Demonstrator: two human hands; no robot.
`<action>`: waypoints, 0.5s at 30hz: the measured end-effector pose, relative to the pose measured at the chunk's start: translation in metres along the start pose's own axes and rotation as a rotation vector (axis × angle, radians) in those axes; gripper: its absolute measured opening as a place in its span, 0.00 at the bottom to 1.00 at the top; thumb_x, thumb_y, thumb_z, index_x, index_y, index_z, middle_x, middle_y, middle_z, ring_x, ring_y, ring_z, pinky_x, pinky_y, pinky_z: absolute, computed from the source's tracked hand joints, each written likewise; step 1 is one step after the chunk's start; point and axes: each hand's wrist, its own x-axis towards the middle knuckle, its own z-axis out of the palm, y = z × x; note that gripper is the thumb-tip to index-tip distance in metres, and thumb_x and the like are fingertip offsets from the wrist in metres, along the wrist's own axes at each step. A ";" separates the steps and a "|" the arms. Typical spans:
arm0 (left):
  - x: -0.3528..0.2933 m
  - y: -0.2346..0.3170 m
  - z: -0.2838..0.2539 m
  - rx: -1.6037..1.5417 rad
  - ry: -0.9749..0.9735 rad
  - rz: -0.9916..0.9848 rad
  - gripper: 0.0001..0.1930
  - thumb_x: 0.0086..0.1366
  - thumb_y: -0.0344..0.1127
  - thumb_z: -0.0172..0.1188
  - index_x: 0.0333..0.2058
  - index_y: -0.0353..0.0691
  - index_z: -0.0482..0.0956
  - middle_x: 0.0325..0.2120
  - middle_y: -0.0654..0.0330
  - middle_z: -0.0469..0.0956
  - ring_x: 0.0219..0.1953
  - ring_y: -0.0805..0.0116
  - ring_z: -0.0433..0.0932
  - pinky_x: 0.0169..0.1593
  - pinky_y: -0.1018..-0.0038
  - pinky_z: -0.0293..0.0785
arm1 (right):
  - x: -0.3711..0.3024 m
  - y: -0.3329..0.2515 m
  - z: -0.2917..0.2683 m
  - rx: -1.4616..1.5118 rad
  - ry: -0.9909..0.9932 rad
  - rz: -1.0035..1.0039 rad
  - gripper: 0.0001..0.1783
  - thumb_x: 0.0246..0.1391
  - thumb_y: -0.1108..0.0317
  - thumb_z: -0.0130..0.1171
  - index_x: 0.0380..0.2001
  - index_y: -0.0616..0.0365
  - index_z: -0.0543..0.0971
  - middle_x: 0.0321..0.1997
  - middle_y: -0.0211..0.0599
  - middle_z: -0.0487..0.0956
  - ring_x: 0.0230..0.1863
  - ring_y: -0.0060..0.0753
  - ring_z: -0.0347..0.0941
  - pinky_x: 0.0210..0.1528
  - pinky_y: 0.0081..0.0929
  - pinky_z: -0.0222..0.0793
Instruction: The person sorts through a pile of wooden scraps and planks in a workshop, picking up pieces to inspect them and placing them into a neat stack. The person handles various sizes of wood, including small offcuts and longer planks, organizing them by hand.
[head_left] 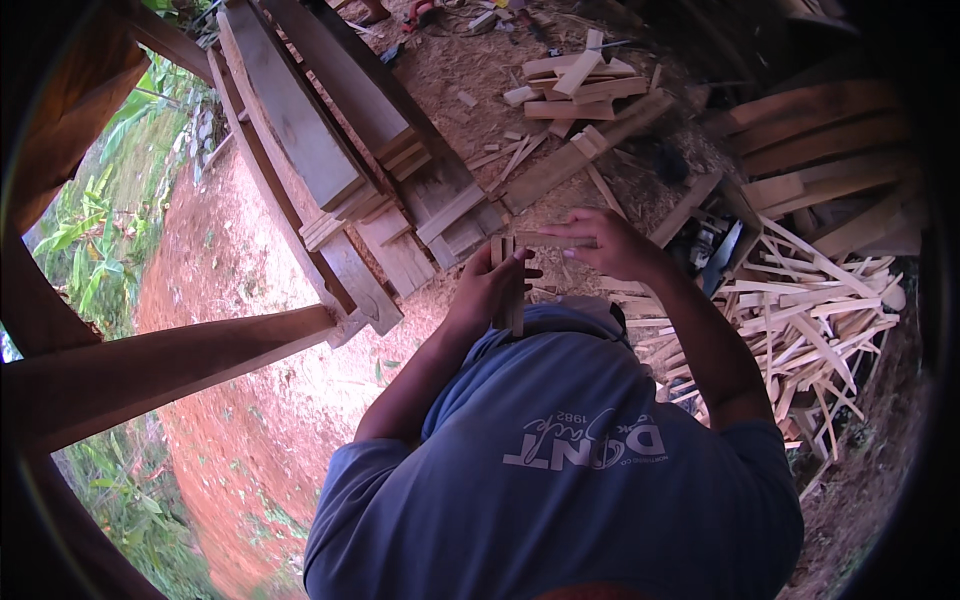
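Note:
In front of my waist, my left hand [488, 285] is closed round a short wooden piece [516, 310] that points away from me. What looks like a slot or gap shows at its far end. My right hand [612, 246] pinches a second short wooden strip [553, 240], lying crosswise. The left end of this strip meets or nearly meets the far end of the piece in my left hand; whether the two are joined I cannot tell. My fingers partly hide both pieces.
Long thick boards [300, 120] lie stacked ahead on the left, beside a wooden post [180, 365]. Cut blocks [585, 85] are piled ahead on sawdust-covered ground [460, 60]. To my right lies a heap of thin offcuts [790, 320], with larger planks [820, 130] beyond.

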 end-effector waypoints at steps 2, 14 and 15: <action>0.001 -0.001 -0.001 -0.009 -0.012 0.011 0.18 0.75 0.42 0.58 0.53 0.34 0.75 0.47 0.57 0.82 0.45 0.64 0.84 0.48 0.69 0.80 | 0.000 -0.003 -0.002 -0.004 -0.010 0.003 0.30 0.53 0.73 0.67 0.61 0.44 0.80 0.43 0.43 0.78 0.40 0.39 0.77 0.47 0.33 0.73; 0.005 0.003 0.007 0.007 0.053 -0.005 0.19 0.73 0.46 0.60 0.51 0.35 0.78 0.43 0.56 0.83 0.43 0.66 0.85 0.44 0.72 0.80 | 0.004 -0.012 -0.011 -0.095 -0.070 -0.002 0.29 0.55 0.71 0.66 0.62 0.44 0.79 0.41 0.42 0.77 0.41 0.38 0.77 0.49 0.33 0.73; 0.006 0.000 0.005 0.009 0.049 0.000 0.19 0.73 0.46 0.61 0.51 0.35 0.78 0.42 0.56 0.83 0.43 0.66 0.84 0.44 0.72 0.80 | 0.005 -0.012 -0.011 -0.085 -0.076 -0.004 0.29 0.55 0.71 0.66 0.62 0.44 0.79 0.41 0.42 0.77 0.41 0.38 0.77 0.48 0.33 0.73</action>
